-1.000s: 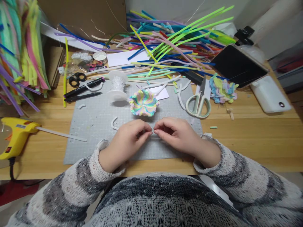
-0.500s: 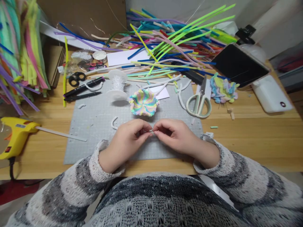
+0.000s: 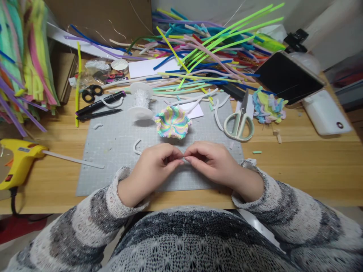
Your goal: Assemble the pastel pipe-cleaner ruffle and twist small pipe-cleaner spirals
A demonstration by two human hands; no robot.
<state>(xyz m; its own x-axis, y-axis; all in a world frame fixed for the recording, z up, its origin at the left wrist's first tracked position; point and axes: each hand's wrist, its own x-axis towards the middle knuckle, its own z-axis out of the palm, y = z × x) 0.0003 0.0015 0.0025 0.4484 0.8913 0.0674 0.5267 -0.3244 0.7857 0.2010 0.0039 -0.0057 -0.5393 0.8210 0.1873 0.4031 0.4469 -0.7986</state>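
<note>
My left hand [image 3: 159,162] and my right hand [image 3: 211,162] meet fingertip to fingertip above the cutting mat [image 3: 113,151]. Each is closed in a pinch of thumb and forefinger. A tiny pale bit shows between the tips, too small to name. Just beyond the hands sits a ruffled flower-shaped piece [image 3: 172,122] striped in pastel pink, yellow, blue and green. A short bent white pipe cleaner [image 3: 136,146] lies beside my left hand. White-handled scissors [image 3: 239,122] rest on the mat's right side.
A spool of clear beaded string [image 3: 140,101] stands behind the flower piece, near black markers [image 3: 99,104]. Many coloured pipe cleaners [image 3: 210,49] are heaped at the back. At left lies a yellow glue gun [image 3: 22,158]; at right, a pastel fuzzy bundle [image 3: 269,105] and a black tablet [image 3: 289,77].
The fingertips have drawn very slightly closer, and less of the pale bit shows between them. The view has shifted a little; nothing else has visibly moved.
</note>
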